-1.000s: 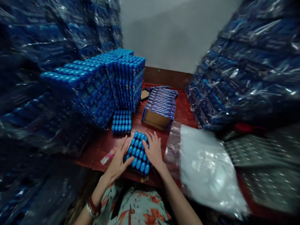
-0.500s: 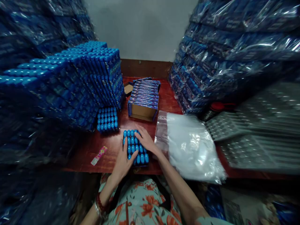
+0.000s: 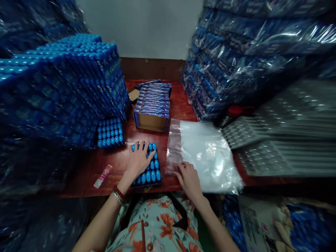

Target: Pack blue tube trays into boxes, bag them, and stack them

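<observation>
A tray of glossy blue egg-shaped pieces (image 3: 148, 176) lies on the table in front of me. My left hand (image 3: 138, 161) rests flat over its left part, fingers spread across the tops and hiding several pieces. To the right, my right hand (image 3: 188, 177) touches the lower left edge of a stack of clear plastic bags (image 3: 207, 154). Its fingers are slightly bent, with the thumb apart from them, and no bag is lifted. Another tray of blue egg-shaped pieces (image 3: 110, 133) sits farther left.
Tall stacks of blue egg trays (image 3: 105, 80) rise at the left. An open display box (image 3: 152, 120) stands behind. Plastic-wrapped packs (image 3: 210, 80) and clear moulded trays (image 3: 265, 155) fill the right, near a red-topped object (image 3: 236, 111). A pink strip (image 3: 103, 176) lies at front left.
My right hand has left the blue egg tray and moved right onto the plastic bags. My left hand has shifted up over the tray's top. The view has swung slightly right.
</observation>
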### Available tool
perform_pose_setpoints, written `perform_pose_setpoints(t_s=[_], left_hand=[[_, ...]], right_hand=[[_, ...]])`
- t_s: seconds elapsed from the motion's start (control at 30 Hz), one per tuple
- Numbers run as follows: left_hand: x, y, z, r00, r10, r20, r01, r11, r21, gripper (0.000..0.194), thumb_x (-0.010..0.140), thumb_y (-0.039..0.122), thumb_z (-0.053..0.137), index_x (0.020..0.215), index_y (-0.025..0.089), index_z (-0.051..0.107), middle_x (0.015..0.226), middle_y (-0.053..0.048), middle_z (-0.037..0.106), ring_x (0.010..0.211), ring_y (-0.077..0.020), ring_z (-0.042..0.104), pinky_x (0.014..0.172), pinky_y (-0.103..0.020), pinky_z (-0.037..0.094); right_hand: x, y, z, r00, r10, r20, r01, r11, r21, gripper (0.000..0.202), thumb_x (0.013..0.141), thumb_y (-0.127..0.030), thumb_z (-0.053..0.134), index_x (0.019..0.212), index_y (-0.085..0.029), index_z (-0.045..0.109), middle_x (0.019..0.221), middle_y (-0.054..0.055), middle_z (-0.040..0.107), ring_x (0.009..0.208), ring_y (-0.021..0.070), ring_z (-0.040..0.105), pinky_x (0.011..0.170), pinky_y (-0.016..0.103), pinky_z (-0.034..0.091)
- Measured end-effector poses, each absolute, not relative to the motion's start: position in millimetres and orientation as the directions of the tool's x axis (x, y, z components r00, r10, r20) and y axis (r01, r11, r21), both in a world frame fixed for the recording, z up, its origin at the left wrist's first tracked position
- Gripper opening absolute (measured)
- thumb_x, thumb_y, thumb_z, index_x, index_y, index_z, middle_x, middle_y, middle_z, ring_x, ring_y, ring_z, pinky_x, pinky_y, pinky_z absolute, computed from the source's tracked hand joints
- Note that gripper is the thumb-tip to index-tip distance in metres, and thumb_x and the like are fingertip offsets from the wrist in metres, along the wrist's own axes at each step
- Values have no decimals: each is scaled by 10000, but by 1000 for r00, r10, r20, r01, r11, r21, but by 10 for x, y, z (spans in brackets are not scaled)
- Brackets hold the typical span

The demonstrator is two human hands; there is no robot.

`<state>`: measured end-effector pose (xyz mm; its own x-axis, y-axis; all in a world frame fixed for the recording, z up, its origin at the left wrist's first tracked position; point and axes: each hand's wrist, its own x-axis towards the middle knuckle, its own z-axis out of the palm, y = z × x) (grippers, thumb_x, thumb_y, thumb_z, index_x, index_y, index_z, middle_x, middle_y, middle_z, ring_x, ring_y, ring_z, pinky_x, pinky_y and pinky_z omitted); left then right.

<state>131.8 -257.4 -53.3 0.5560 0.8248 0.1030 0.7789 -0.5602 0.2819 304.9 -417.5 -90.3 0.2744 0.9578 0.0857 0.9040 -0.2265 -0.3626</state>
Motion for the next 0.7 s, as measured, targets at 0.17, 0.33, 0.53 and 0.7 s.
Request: perform_pose_setpoints(t_s=[0.17,0.33,0.53,0.7], left_hand=[[1291,-2579,-596,551,823,140,770,-565,295,546,911,512,380,1344,186,450,1358,-144,485,1271,-380,375,1010,-599,308],[1148,-2571,-564,501,814,294,613,-573,543,497,938,424,381,1376,189,398,1430,-139,386,1342,-304,316,1091,-548,255],[898,-2710,-298,219,878,425,355,-478,803,298,927,339,445,1137,189,593,1212,-80,562,1150,-195,526,1026,-382,405],[998,-2893,-125,418,779,468,333,-611,718,277,918,276,473,1164,216,585,1193,-73,587,1141,-199,539,1018,-381,419]], right_hand=[[3206,-3855,-992,163,984,75,922,-125,-366,191,914,-259,448,856,-201,621,905,75,619,890,233,544,755,358,437],[3596,-4091,-943,282,934,221,901,-178,-395,269,910,-399,459,1049,-232,617,995,73,614,953,231,536,786,366,416],[4045,-4457,-1099,328,923,199,921,-267,-282,341,877,-504,470,1002,-234,639,976,87,606,910,246,524,719,359,393],[4115,-4155,-987,303,927,222,932,-239,-272,370,932,-407,373,785,-219,656,787,58,662,835,223,528,733,357,345]])
